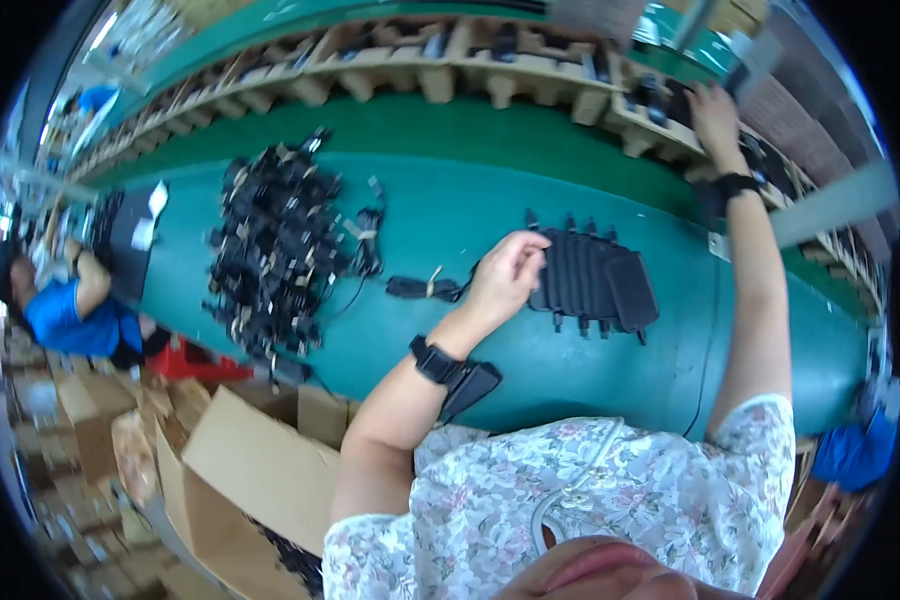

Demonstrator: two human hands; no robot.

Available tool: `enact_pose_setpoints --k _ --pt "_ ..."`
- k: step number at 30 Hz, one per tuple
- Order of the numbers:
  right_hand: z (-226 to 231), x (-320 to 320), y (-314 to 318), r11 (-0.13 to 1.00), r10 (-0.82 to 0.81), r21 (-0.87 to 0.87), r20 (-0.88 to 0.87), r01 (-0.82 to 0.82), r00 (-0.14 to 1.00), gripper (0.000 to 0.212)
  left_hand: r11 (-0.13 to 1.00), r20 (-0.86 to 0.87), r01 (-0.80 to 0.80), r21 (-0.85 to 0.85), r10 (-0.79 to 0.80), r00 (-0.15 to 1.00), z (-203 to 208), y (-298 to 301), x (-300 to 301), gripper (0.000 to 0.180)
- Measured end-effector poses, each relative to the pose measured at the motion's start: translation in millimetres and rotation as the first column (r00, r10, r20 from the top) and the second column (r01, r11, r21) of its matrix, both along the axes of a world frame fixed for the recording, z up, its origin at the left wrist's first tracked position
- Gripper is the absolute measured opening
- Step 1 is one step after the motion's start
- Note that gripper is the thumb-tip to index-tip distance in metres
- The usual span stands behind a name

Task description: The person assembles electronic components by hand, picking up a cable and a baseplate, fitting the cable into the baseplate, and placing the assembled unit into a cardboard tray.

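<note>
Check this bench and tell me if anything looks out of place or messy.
Mostly orderly. The row of black adapters under the left hand lies neatly side by side, and the right hand reaches to the cardboard trays. Only the heap of black adapters is a tangled sprawl, and one bundled cord lies apart from it.

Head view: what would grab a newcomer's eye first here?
Probably the big tangled heap of black adapters and cords on the teal bench, left of centre. Then the left hand touching a neat row of black adapters mid-bench, while the right hand reaches up into the cardboard trays behind.
</note>
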State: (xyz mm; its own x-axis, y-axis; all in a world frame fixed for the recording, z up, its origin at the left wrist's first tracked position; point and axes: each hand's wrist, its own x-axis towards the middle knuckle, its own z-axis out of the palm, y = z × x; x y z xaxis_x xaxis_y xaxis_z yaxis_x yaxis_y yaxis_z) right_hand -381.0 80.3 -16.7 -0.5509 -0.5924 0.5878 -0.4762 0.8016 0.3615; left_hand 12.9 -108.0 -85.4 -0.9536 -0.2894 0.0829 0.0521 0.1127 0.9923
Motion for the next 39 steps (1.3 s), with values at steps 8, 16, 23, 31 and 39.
enact_pose_setpoints --k 8,16,23,31,39 --pt "38.1 164.0 -120.0 0.740 0.667 -0.414 0.349 -0.530 0.658 0.021 0.890 -0.279 -0.184 -0.417 0.067 0.958 -7.5 4.4 -4.9 0.016" --pt "-3.2 344.4 -215.2 0.328 0.440 -0.004 0.885 -0.945 0.149 0.044 0.958 -0.398 -0.107 -0.266 -0.008 0.917 -27.2 11.6 -3.5 0.036" --pt "30.3 319.6 -207.4 0.400 0.387 -0.115 0.921 -0.909 0.054 0.034 0.851 -0.159 0.081 -0.518 -0.190 0.969 12.3 -3.2 3.0 0.037" --pt "62.9 250.7 -147.7 0.422 0.638 -0.054 0.727 -0.905 0.255 0.022 0.469 -0.865 -0.883 -0.020 0.434 0.250 65.2 -21.9 28.1 0.013" --pt "97.2 293.7 -118.3 0.835 0.496 -0.434 0.860 -0.337 0.122 0.014 0.949 -0.349 -0.261 -0.174 0.188 0.918 -21.6 -31.9 -42.4 0.028"
